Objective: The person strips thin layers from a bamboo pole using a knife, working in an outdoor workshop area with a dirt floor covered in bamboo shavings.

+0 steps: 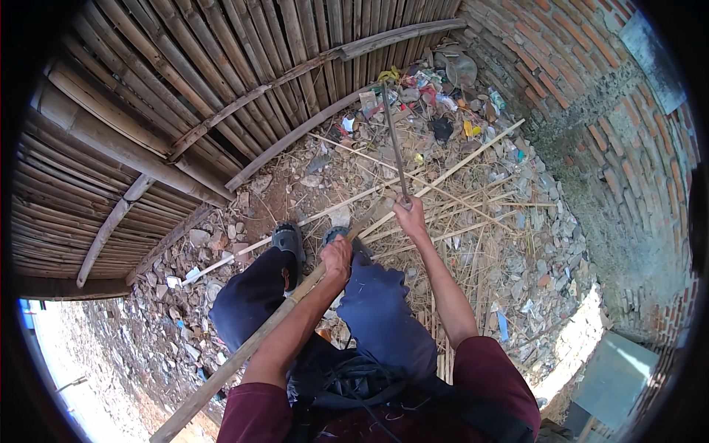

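My left hand [337,258] is closed around a long bamboo pole [240,354]. The pole runs from the lower left, beside my left forearm, up past my shoes towards the middle. To its right, my right hand [409,215] grips the lower end of a long, narrow, dark blade like a machete [394,140]. The blade points up and away, a little to the left, with its far tip near the rubbish heap. Beneath both hands lie pale split bamboo strips [469,164]. My fingers cover the blade's handle.
A bamboo slat wall [244,66] rises at the left and far side, a brick wall [620,140] at the right. Mixed rubbish [443,96] lies in the far corner. Stones and straw cover the ground around my shoes [288,240]. A grey-green panel [617,380] stands at lower right.
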{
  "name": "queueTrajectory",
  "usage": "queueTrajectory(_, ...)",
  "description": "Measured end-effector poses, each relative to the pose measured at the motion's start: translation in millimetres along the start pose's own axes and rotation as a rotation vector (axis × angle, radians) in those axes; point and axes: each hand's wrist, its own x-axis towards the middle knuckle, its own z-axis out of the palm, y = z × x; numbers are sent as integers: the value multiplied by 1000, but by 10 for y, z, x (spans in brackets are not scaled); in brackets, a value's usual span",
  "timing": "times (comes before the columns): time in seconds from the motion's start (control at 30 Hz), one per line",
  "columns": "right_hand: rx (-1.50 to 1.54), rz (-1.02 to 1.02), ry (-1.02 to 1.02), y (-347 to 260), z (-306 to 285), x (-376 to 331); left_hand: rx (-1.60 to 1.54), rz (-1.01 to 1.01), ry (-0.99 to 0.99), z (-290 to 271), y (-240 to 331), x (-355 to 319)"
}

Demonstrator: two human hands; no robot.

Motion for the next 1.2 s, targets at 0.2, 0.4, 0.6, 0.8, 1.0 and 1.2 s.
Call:
queueTrajectory(0.2,-316,611,-436,1646,-89,-573,-87,47,-56,-51,122,112)
queueTrajectory(0.4,-286,310,45,1312,199,-572,-128,101,32,-164,58,101)
queueTrajectory(0.6,-81,-21,17,-263,97,-410,-85,-32,-48,-80,-46,-30)
queueTrajectory(0.8,-175,-36,49,533,75,-665,54,0,-44,-88,31,-34)
queueTrajectory(1.0,-42,586,-46,946,13,-447,-104,48,-108,-142,39,-52)
queueTrajectory(1.2,-84,41,116,101,-64,-223,-250,175,-303,-596,-187,160)
